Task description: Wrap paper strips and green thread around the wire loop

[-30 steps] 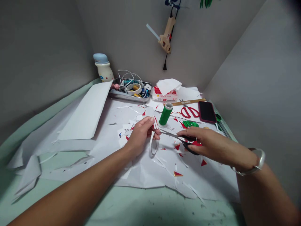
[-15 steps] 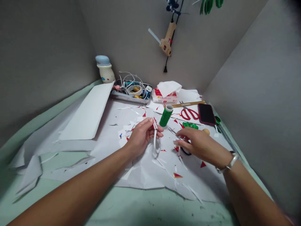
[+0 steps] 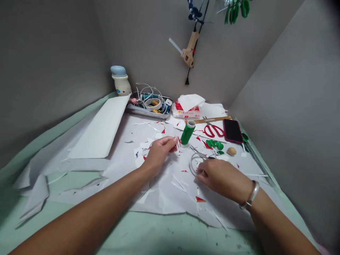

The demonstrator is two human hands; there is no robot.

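Note:
My left hand pinches a small red-and-white paper piece between thumb and fingers. My right hand rests lower on the white paper sheet, its fingertips at the end of a curved white paper strip. Just beyond those fingers lie the metal blades of a pair of scissors. The scissors' handles are hidden under that hand. Small red triangles and white offcuts are scattered across the sheet around both hands.
A green thread spool stands beside my left hand. Farther back lie red-handled scissors, a phone, a wooden ruler, green cutouts, a metal tray of cables and a tissue pack. Grey walls enclose the mint-green surface.
My right hand has let go of the scissors and moved nearer me. The white strip no longer hangs from my left hand and now curves beside my right fingers.

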